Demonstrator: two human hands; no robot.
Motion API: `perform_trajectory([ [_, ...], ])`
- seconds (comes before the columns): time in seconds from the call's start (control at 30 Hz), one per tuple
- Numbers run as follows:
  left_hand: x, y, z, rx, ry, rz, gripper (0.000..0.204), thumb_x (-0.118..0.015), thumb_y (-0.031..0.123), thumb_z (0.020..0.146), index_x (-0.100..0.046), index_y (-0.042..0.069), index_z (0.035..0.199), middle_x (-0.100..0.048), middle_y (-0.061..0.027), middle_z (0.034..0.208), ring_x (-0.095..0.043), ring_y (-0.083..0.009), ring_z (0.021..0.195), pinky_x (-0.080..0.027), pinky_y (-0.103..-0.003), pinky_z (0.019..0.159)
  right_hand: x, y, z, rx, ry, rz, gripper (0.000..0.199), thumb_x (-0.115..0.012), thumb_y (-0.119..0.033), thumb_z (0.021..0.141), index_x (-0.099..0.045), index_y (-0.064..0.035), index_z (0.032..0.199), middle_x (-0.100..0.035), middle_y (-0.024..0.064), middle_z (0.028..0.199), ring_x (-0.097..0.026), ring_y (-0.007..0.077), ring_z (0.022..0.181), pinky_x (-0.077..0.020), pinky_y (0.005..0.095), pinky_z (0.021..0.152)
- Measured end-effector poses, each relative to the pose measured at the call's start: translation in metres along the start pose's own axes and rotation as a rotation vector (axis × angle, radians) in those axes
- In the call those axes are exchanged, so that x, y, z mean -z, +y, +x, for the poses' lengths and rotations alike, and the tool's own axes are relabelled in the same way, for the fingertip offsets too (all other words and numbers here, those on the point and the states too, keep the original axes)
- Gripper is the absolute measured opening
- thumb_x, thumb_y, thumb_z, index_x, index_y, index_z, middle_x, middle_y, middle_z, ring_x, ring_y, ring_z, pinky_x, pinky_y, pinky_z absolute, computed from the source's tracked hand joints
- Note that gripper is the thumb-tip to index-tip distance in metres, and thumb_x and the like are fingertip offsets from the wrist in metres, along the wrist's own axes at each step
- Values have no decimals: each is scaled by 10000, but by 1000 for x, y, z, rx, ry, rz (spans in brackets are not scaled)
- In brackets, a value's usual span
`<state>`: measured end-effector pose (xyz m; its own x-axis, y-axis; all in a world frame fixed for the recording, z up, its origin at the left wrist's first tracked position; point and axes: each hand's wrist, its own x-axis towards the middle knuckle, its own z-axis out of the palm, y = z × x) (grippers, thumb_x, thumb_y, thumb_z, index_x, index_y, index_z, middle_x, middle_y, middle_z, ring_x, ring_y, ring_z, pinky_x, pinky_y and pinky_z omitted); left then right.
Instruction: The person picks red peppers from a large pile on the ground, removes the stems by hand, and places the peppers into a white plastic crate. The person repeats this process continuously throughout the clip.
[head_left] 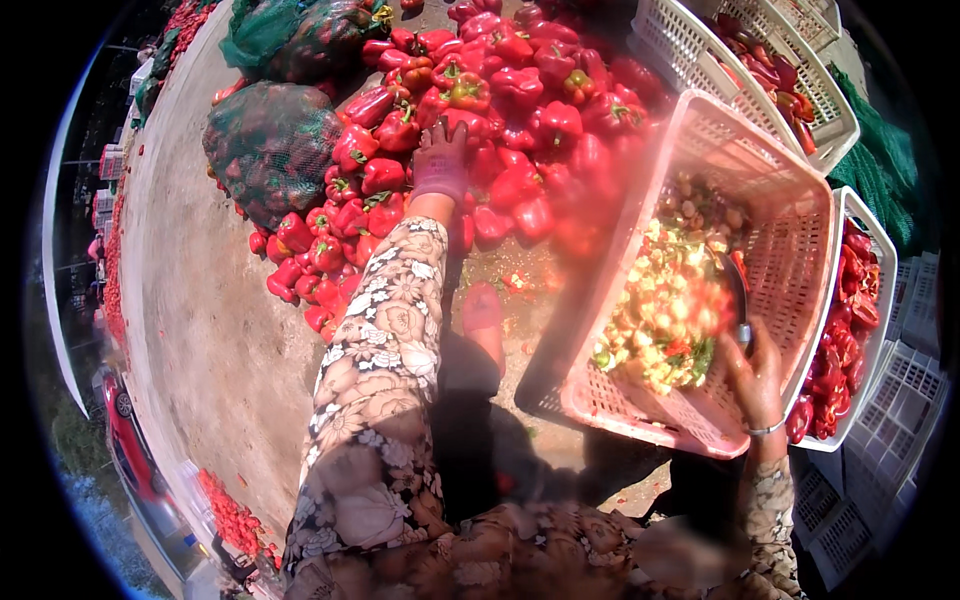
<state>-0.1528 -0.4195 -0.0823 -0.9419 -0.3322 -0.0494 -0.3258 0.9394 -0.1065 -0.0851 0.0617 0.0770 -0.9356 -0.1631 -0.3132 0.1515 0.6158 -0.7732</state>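
Note:
My left hand, in a purple glove, reaches out over a big pile of red bell peppers on the ground; its fingers rest on the peppers, and whether it grips one is hidden. My right hand sits at the near rim of a tilted pink plastic crate and holds a dark-handled tool, probably a knife. Inside the crate lies a heap of pepper cores, seeds and scraps.
Green net sacks of peppers lie at the left of the pile. White crates with cut red peppers stand to the right and behind. My foot in a pink shoe rests on the concrete ground.

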Motion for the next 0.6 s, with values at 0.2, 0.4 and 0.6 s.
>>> perform_trajectory([
  [0.2, -46, -8, 57, 13, -69, 72, 711, -672, 223, 797, -349, 269, 1428, -350, -150, 1457, -372, -357, 1348, -447, -513, 986, -13, -7, 19, -92, -100, -92, 214, -627, -93, 878, -579, 28, 1048, -589, 63, 727, -527, 109, 544, -426, 281, 514],
  [0.4, -36, -21, 62, 54, -39, -206, 641, -739, 296, 742, -437, 205, 1300, -404, -179, 1369, -390, -397, 1306, -442, -473, 1009, -21, -4, 24, -84, -90, -72, 234, -654, -108, 854, -586, 11, 1044, -566, 66, 703, -477, 112, 547, -411, 298, 518],
  [0.6, -39, -2, 31, 325, 242, -614, 852, -814, 310, 618, -404, 10, 1302, -411, -239, 1367, -421, -394, 1276, -385, -449, 1072, -30, -8, 11, 26, -137, -78, 208, -668, -76, 841, -595, -9, 1024, -560, 102, 718, -508, 164, 602, -430, 318, 561],
])
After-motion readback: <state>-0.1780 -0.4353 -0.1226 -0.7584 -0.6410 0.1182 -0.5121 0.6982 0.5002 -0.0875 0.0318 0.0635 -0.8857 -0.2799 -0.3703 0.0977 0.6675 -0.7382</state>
